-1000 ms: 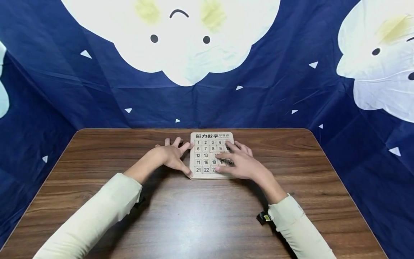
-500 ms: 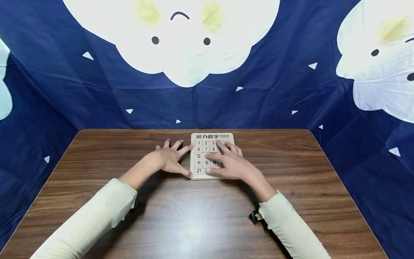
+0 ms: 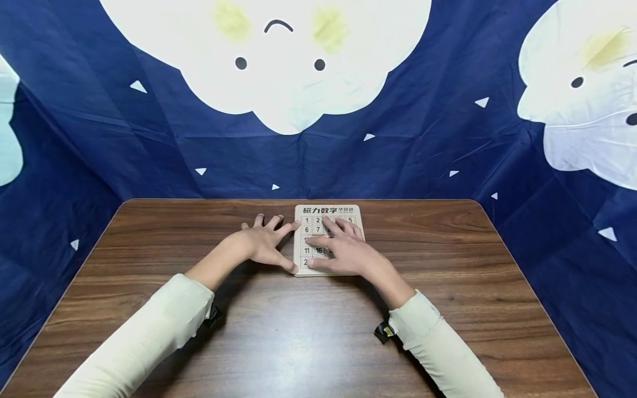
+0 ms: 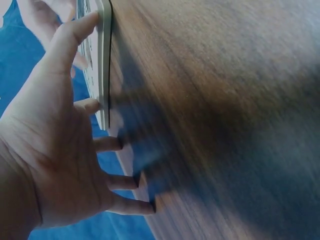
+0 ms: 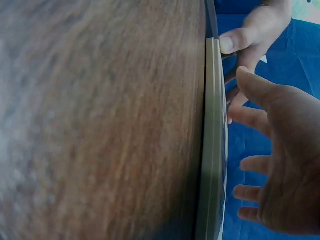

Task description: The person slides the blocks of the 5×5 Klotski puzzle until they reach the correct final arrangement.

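A pale sliding number puzzle board (image 3: 323,210), with numbered tiles under a printed title, lies flat near the table's far edge. Fingers spread, my left hand (image 3: 261,245) touches its left edge with thumb and index fingertip; in the left wrist view its other fingertips (image 4: 150,207) rest on the table. My right hand (image 3: 350,254) reaches over the board from the right, index finger over the left part of the middle row and thumb low over the bottom row. It covers many of the tiles. In the right wrist view its fingers hover beside the board's face, loosely bent.
The board stands on a brown wood-grain table (image 3: 298,331). Behind and around it hangs a dark blue cloth (image 3: 164,149) with white cloud faces and small triangles. A dark strap device (image 3: 384,331) sits at the right wrist.
My right hand has slid left across the board, uncovering the 5 tile at top right and covering tiles further left. My left hand has stayed at the left edge.
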`<state>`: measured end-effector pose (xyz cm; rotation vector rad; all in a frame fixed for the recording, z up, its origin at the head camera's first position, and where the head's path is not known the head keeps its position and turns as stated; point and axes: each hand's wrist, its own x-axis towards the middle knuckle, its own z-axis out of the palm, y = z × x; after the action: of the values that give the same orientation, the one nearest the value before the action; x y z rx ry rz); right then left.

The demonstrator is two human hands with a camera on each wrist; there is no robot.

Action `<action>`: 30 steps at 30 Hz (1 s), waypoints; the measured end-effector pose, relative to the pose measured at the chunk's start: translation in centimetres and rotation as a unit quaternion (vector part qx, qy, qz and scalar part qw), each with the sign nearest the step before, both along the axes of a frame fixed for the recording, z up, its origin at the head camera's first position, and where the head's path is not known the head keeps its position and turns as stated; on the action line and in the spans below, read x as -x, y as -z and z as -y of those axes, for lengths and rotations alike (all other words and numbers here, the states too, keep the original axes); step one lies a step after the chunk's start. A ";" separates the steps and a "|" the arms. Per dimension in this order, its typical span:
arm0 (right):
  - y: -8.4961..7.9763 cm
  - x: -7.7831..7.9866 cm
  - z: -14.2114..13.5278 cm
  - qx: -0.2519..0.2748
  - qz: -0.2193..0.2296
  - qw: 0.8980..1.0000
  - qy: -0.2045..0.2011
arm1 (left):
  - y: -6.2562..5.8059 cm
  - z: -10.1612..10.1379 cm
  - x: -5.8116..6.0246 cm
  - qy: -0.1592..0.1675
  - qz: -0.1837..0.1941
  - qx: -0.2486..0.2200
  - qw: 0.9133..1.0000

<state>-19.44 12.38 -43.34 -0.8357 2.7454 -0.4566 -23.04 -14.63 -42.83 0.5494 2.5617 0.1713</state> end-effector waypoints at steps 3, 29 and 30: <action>-0.1 -0.1 -0.4 -0.016 0.003 1.000 0.012 | 0.2 0.0 0.0 -0.002 0.001 -0.004 1.000; -1.3 -0.6 -3.3 0.019 -0.008 0.999 0.042 | -0.1 -0.2 0.3 -0.004 -0.004 -0.010 1.000; -1.4 -0.8 -4.0 0.022 -0.014 0.998 0.048 | -0.1 -0.1 0.3 -0.005 -0.005 -0.008 1.000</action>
<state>-18.69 16.35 -41.98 -0.7277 2.8212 -0.5295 -23.31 -14.48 -42.72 0.5451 2.5760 0.1942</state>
